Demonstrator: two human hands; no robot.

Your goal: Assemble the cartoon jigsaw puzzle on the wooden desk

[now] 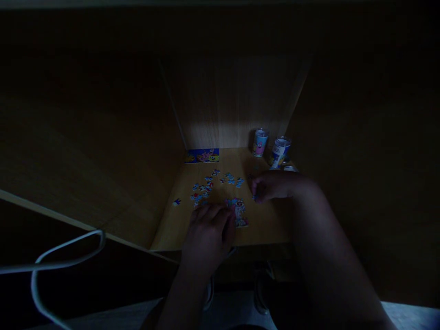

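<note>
1. A left hand [209,227] rests palm-down against the left side of a partly joined jigsaw [239,211] near the wooden surface's [268,229] front edge; whether it grips anything cannot be told.
2. To the right, a right hand [267,186] pinches a small blue piece [255,197].
3. Loose pieces [208,185] lie farther left.
4. Dim light favors light steadying pressure and level, edge-held handling.

No lettering can be read, not even on the white-patched can [280,152] (too dark and small).
</note>
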